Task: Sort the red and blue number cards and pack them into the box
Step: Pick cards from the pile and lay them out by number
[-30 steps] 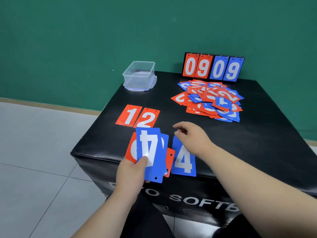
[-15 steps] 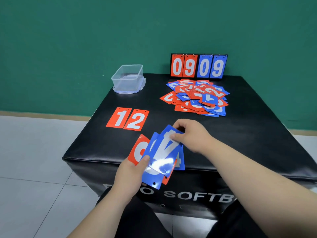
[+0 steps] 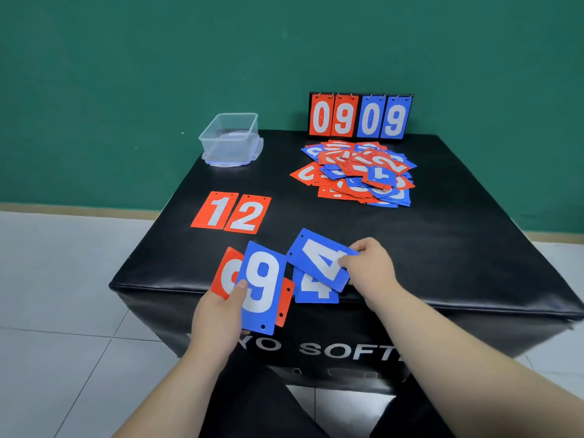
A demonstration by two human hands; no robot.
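Head: right hand (image 3: pixel 371 270) pinches blue 4 card (image 3: pixel 319 259), tilted.

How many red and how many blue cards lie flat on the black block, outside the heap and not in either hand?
Red cards: 2, the red 1 and the red 2.
Blue cards: 1, the flat 4, partly under the held blue 4 in the right hand.
Total: 3, leaving out the left hand and its fan fronted by the blue 9.

Glossy plastic cards (image 3: pixel 355 173), clear plastic box (image 3: pixel 230 140), shiny black leatherette block (image 3: pixel 442 248)
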